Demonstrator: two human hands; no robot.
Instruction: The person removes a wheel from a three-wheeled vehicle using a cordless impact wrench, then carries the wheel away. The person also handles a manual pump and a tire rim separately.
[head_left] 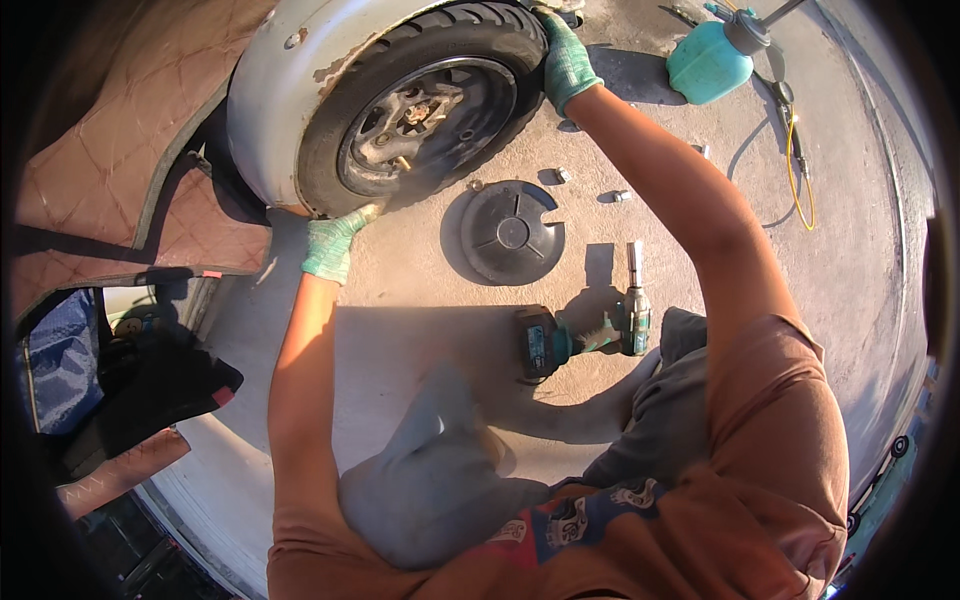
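A black tyre on a steel wheel (365,140) stands under the pale grey, rust-chipped fender (262,130) of a vehicle. My left hand (334,246), in a green glove, grips the tyre low on its left side, its fingertips partly hidden. On the opposite side my right hand (568,65), also gloved, is pressed around the tyre's edge. Bare studs or holes ring the hub, and a valve stem pokes out of the rim. Below the wheel lies a round black cover (490,248) with a notch. A cordless impact wrench (634,315) with a long socket rests nearer my knees.
Small metal lug nuts (622,196) are scattered on the concrete. A turquoise pump sprayer (708,68) stands at the far right, beside an air gauge with a yellow hose (794,150). Brown quilted mats (100,200) and a blue bag (62,350) are at the left.
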